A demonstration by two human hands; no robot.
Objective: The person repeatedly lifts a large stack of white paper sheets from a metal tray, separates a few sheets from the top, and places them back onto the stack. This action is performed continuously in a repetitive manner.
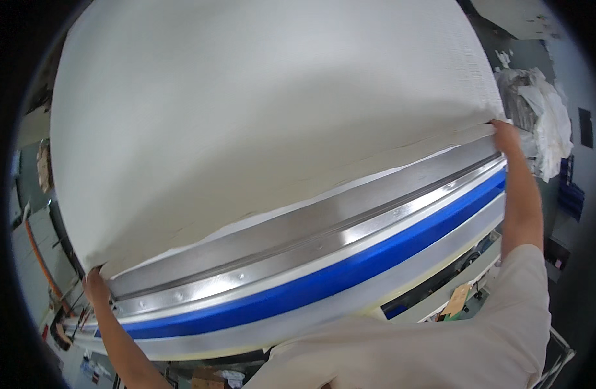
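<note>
A wide white fabric sheet [265,97] covers the table and fills most of the view, its uneven near edge folded or curling in places. At the near left corner my left hand [95,285] is closed on the sheet's edge. Far off to the right, my right hand [505,135] grips the other end of that edge, its fingertips partly hidden by the cloth. Between my hands the edge lies along a grey metal strip [311,214].
A shiny metal rail [265,275] and a blue band [324,282] run along the table's near side, in front of my body. White crumpled plastic [544,117] is heaped at the right. An orange hose [42,259] hangs at the left. A cardboard box [207,379] sits below.
</note>
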